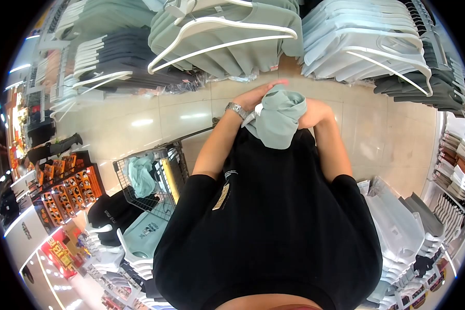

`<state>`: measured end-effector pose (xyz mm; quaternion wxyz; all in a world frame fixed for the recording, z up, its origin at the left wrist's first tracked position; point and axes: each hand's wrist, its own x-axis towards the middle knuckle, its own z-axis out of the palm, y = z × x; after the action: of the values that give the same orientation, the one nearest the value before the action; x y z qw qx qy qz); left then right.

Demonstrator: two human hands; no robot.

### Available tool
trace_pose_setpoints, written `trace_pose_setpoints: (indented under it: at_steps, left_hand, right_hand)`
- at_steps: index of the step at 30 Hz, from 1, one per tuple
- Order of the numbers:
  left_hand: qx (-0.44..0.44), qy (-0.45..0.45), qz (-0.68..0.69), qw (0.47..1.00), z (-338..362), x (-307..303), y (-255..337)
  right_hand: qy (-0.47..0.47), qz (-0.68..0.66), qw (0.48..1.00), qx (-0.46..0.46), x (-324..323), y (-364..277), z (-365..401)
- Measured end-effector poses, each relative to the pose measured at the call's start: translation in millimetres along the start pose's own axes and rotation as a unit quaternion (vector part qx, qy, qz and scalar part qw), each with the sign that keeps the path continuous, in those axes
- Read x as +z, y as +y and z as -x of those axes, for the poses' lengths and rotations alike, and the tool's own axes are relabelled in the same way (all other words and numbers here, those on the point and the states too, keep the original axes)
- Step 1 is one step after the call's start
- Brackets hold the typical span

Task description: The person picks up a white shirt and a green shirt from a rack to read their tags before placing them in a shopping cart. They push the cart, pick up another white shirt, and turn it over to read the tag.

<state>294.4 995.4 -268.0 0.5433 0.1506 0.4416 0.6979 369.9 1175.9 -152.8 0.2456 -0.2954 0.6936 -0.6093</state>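
Observation:
A bunched pale green garment (279, 118) is between my two hands, in front of my black shirt. My left hand (256, 97), with a metal watch on its wrist, lies along the garment's upper left side, fingers pointing up and right. On the right side, my right hand (310, 113) is pressed against the cloth, its fingers hidden behind the folds. A small white tag (258, 109) shows at the garment's left edge. Just above hang green shirts (232, 46) on a rack, with an empty white hanger (222, 23) at their front.
A wire cart (165, 204) holding a green garment (141, 175) stands at the left. White shirts (356, 39) hang at the upper right, dark ones (119, 57) at the upper left. More clothing racks flank my body below. A person's leg (64, 144) shows at the far left.

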Motion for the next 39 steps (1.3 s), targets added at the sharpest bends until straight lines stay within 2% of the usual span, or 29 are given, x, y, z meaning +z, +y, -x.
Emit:
trace_pose_setpoints:
  at_steps: [2,3,5,6,7,9,10,12,13,15,17,20,22,23,25,26,27,28,29,30,31,33,35,37,39]
  left_hand:
    - [-0.061,-0.044,-0.007,0.997,-8,-8,-13]
    - [-0.061,-0.046,-0.007,0.997,-5,-1,-6]
    - [-0.079,-0.061,-0.242,0.965,10,16,20]
    - [-0.079,-0.062,-0.243,0.965,14,11,19]
    - [-0.031,0.016,-0.179,0.983,18,4,18]
    - [0.058,0.156,-0.041,0.985,33,-2,34]
    - [0.097,0.217,0.031,0.971,49,5,55]
    - [0.218,0.274,0.092,0.932,76,4,82]
    - [0.262,0.281,0.107,0.917,89,15,102]
    - [0.32,0.285,0.06,0.901,111,24,126]
    - [0.345,0.281,0.007,0.896,124,33,146]
    - [0.349,0.316,-0.043,0.881,129,54,168]
    - [0.263,0.339,-0.249,0.868,137,51,176]
    - [0.264,0.338,-0.251,0.868,140,52,179]
    - [0.098,0.296,-0.463,0.83,147,62,186]
    - [0.05,0.279,-0.523,0.804,151,59,187]
    - [0.051,0.278,-0.525,0.803,154,56,188]
    - [0.023,0.296,-0.557,0.775,157,54,189]
    - [-0.005,0.314,-0.588,0.745,160,53,189]
    - [0.06,0.348,-0.55,0.757,164,50,185]
    - [0.061,0.347,-0.552,0.756,167,42,182]
    - [0.131,0.403,-0.52,0.741,176,30,180]
    - [0.122,0.421,-0.5,0.747,180,29,179]
    - [0.159,0.447,-0.482,0.736,179,29,178]
    - [0.165,0.467,-0.462,0.736,184,23,179]
  right_hand:
    - [-0.012,-0.001,1.0,0.004,-2,6,2]
    - [-0.024,-0.005,1.0,0.009,-3,7,4]
    - [-0.018,0.028,0.999,0.04,-10,10,13]
    - [-0.014,0.062,0.996,0.07,-13,10,16]
    - [-0.012,0.063,0.996,0.069,-16,2,19]
    - [0.184,-0.028,0.982,-0.018,-19,-15,29]
    - [0.188,-0.026,0.982,-0.018,-21,-18,33]
    - [0.332,-0.244,0.911,0.012,-23,-20,40]
    - [0.333,-0.243,0.911,0.014,-25,-15,43]
    - [0.322,-0.398,0.854,-0.092,-32,7,46]
    - [0.351,-0.399,0.842,-0.092,-37,17,43]
    - [0.494,-0.342,0.798,-0.038,-46,-4,31]
    - [0.519,-0.328,0.788,-0.046,-55,-7,30]
    - [0.545,-0.314,0.776,-0.054,-57,-10,30]
    - [0.555,-0.298,0.774,-0.062,-61,-21,31]
    - [0.577,-0.215,0.786,-0.049,-64,-20,32]
    - [0.595,-0.13,0.792,-0.034,-67,-21,33]
    - [0.597,-0.13,0.791,-0.036,-68,-23,34]
    - [0.602,-0.034,0.798,-0.009,-70,-26,35]
    - [0.602,0.062,0.796,0.019,-71,-29,35]
    - [0.602,0.062,0.796,0.018,-74,-30,36]
    - [0.593,0.074,0.802,-0.014,-77,-36,36]
    - [0.593,0.091,0.8,-0.003,-75,-46,32]
    - [0.592,0.11,0.799,0.006,-74,-56,26]
    - [0.539,0.146,0.829,0.034,-73,-64,21]
